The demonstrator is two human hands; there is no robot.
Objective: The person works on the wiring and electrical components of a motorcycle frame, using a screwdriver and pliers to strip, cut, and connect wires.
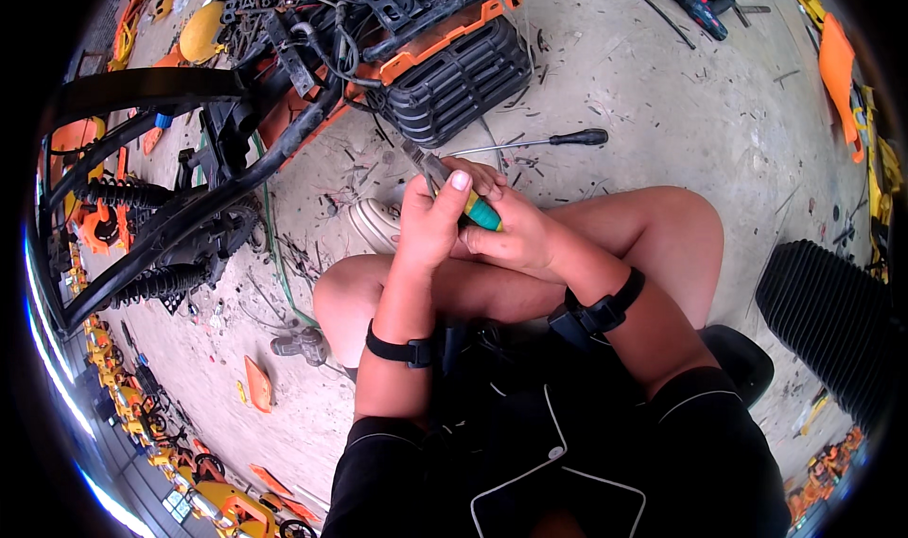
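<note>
In front of my crossed legs, both hands close around what looks like a pair of pliers with green and yellow handles. Its grey metal head points up and to the left, toward the vehicle frame. My left hand grips it from the left, thumb raised along the metal part. The fingers of my right hand wrap the handle end from the right. Whether anything small sits between the jaws is hidden. Just beyond my hands, a screwdriver with a black handle lies on the floor.
A black tubular vehicle frame with shock absorbers stands at left. Ahead is a ribbed black plastic box under an orange bracket. A cordless power tool lies at far right. Beside my right leg is a ribbed black object. Debris litters the concrete floor.
</note>
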